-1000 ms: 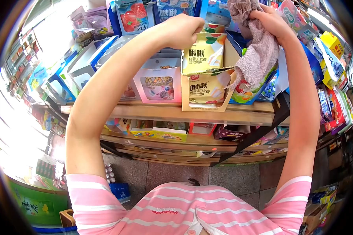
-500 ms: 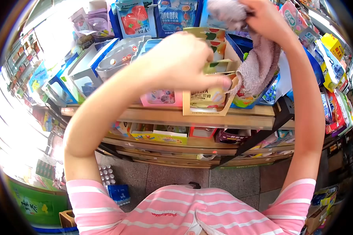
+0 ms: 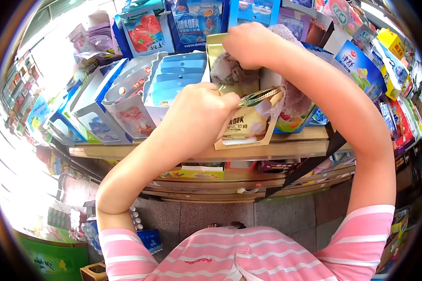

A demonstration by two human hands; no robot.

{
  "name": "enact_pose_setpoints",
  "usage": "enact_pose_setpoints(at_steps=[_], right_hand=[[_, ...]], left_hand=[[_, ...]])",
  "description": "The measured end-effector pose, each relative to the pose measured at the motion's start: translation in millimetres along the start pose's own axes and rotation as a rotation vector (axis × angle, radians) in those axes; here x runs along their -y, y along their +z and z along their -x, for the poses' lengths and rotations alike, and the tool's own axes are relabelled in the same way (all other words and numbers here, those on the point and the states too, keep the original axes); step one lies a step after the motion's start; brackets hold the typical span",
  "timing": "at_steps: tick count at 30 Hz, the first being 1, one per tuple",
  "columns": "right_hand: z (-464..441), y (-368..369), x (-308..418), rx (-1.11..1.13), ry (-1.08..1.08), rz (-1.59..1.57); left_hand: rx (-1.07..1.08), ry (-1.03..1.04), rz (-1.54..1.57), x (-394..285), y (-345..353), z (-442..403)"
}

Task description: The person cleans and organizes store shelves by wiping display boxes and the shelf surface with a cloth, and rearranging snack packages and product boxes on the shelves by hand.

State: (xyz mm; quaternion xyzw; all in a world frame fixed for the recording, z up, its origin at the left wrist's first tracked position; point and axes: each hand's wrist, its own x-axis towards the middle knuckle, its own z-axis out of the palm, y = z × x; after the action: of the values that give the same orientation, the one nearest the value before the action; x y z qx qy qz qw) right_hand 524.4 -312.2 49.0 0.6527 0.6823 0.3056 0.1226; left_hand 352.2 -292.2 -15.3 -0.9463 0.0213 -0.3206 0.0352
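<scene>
My left hand (image 3: 204,112) is closed on the front yellow candy packets (image 3: 246,122), at the left edge of their open cream box (image 3: 241,143). Above it, my right hand (image 3: 248,46) grips a greyish-pink cloth (image 3: 237,70). Part of the cloth lies inside the box against a yellow-green packet at the back. The rest of the cloth hangs over the box's right side, beside a fruit-printed box (image 3: 293,122). The fingertips of my right hand are partly hidden in the cloth.
Blue packets in a box (image 3: 176,77) and a grey-white box (image 3: 129,105) are left of the cream box. Blue and strawberry-printed packs (image 3: 147,33) stand behind. A wooden shelf edge (image 3: 187,153) runs in front, with lower shelves below. Dark metal bracing is at the right.
The right hand has moved left and down with the cloth, into the box. The left hand has come lower and taken hold of the front packets. The view has shifted slightly.
</scene>
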Motion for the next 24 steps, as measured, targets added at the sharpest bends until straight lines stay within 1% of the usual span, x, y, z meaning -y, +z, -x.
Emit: enact_pose_setpoints(at_steps=[1,3,4,7,9,10,12,14,15,16,17,18,19,20,23,24], right_hand=[[4,1,-2,0.007,0.005,-0.004],[2,1,-10,-0.243,0.054,-0.012],[-2,2,-15,-0.284,0.074,0.042],[-9,-3,-27,-0.261,0.145,0.024],[-2,-11,-37,-0.298,0.244,0.085],[8,-21,-40,-0.322,0.26,0.043],[23,-39,-50,-0.269,0.305,0.017],[40,-48,-59,-0.311,0.326,-0.015],[50,-51,-61,-0.332,0.346,-0.072],[55,-49,-64,-0.332,0.34,-0.072],[59,-48,-66,-0.359,0.348,-0.053],[63,-46,-68,-0.386,0.355,-0.035],[67,-43,-70,-0.398,0.351,-0.034],[71,-42,-70,-0.401,0.347,-0.032],[80,-37,-71,-0.409,0.373,-0.088],[82,-35,-72,-0.425,0.373,-0.096]], left_hand=[[0.001,0.003,-0.012,-2,0,0],[-0.002,0.004,-0.031,-2,-1,-1],[0.001,0.012,-0.032,-2,0,-1],[0.024,0.006,-0.042,-4,-1,-2],[0.038,-0.012,-0.052,-5,-4,-3],[0.054,0.019,-0.07,-5,-6,-5],[0.071,0.051,-0.092,-4,-11,-9],[-0.023,0.085,-0.144,-2,-16,-18],[0.028,0.051,-0.063,3,-22,-29],[0.161,-0.045,-0.035,7,-33,-40],[0.097,-0.158,0.054,23,-28,-52],[0.048,-0.127,-0.069,38,-23,-60],[-0.049,-0.032,-0.23,56,-16,-65],[-0.054,-0.02,-0.264,66,-12,-71],[-0.021,-0.068,-0.252,76,1,-85],[0.044,-0.138,-0.314,72,3,-89]])
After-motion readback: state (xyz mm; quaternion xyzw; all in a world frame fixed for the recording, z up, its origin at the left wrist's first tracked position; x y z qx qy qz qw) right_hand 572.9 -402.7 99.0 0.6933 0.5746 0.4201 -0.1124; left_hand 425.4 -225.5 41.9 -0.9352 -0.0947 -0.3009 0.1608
